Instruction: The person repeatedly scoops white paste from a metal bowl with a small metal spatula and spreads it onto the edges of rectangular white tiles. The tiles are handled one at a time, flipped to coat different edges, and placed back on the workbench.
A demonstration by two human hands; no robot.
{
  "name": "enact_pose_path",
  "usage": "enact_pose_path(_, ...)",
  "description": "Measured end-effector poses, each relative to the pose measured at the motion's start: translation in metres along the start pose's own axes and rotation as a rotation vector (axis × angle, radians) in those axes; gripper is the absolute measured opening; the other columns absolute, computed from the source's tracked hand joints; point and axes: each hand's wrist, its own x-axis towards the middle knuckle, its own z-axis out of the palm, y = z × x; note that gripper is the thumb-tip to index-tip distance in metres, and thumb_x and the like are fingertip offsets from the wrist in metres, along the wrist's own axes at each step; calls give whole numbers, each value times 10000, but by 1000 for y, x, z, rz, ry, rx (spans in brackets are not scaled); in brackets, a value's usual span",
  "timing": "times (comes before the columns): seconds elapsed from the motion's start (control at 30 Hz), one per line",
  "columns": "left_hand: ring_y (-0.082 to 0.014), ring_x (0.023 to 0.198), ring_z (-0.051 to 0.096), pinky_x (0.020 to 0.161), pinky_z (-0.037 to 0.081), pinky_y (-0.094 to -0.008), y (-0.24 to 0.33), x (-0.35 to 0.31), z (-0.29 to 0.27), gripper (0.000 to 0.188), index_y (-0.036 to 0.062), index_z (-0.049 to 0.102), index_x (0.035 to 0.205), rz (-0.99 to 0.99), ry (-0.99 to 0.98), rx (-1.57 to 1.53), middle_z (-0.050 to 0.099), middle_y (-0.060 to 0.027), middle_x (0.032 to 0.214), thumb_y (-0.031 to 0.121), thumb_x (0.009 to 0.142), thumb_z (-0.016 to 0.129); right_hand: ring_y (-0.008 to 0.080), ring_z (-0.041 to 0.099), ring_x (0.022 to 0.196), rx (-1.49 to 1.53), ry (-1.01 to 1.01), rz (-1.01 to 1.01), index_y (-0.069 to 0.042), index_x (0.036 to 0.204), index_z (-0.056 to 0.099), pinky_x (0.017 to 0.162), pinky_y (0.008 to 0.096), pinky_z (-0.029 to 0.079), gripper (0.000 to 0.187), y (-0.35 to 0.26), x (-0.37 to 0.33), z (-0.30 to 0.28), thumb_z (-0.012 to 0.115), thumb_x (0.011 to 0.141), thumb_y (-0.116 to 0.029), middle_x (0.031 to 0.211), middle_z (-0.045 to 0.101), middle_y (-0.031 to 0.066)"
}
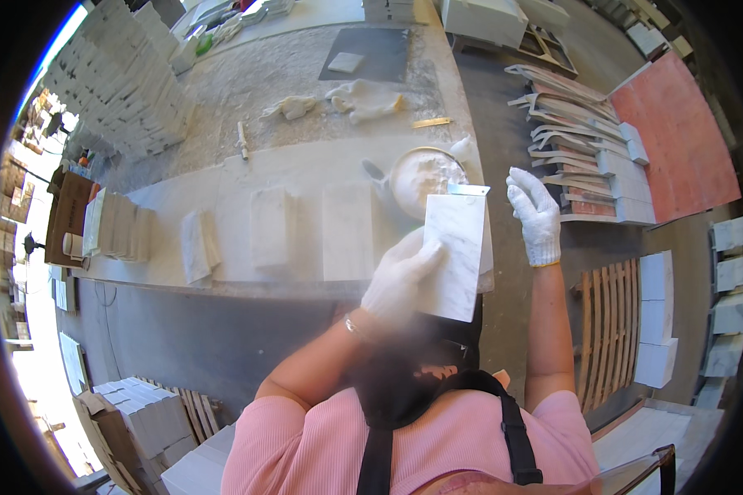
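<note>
Grasped between thumb and fingers of white-knit-gloved left hand (399, 279): smooth, rectangular white marble tile with grey veining (456, 262), at near right corner of dusty, pale worktable (305, 169). Broad face turned up, with long axis directed away from body, leaning slightly right; far short edge toward round bowl (394, 175) of white powdery material (423, 177), beside flat pale-blue blade (468, 190). Released, loosely bent: fingers of white-knit-gloved right hand (537, 219).
</note>
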Motion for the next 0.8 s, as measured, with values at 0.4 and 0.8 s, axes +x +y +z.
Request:
enact_pose_path(0.4,-124,1001,686,914,564,-325,109,5,-126,488,32,703,1374,-16,-201,1030,775,-60,1128,335,993,726,325,668,1200,-844,-87,-155,-209,1340,729,1025,448,530,529,-12,6,46,718,927,-539,1319,701,107)
enact_pose_path(0.8,-346,1239,664,1034,529,-452,98,13,-119,606,131,750,1290,354,-75,1761,704,-135,1352,419,766,848,317,736,1085,-917,-136,-158,-156,1254,769,939,404,563,341,-4,16,42,741,959,-327,1200,770,125)
